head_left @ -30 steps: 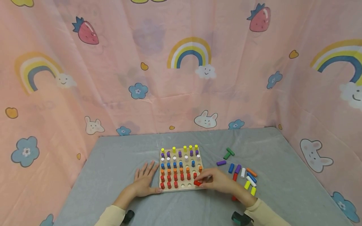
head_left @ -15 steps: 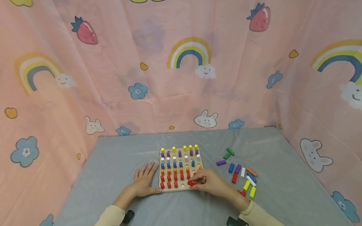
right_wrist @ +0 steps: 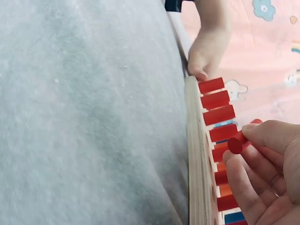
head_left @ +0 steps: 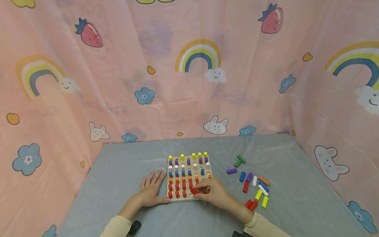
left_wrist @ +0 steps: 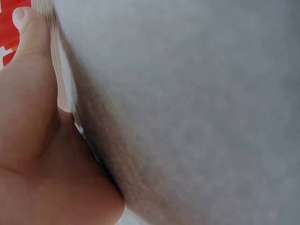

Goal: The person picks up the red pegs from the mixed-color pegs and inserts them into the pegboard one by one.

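Note:
A wooden pegboard on the table bears rows of coloured pegs: yellow, purple, white, blue, orange and red from far to near. My left hand lies flat beside it with spread fingers, its thumb touching the board's near left corner. Between thumb and fingers my right hand pinches a red peg, tilted, above the nearest row. Three red pegs stand at that row's left end. The right hand hides the board's near right corner. In the left wrist view, the thumb rests by the board's edge.
Loose pegs lie on the grey tabletop to the right: green, purple, blue, white, orange, yellow and red. A pink patterned curtain hangs behind.
My right hand has moved left along the nearest row with the red peg, uncovering loose red pegs at the right. The left hand has stayed in place.

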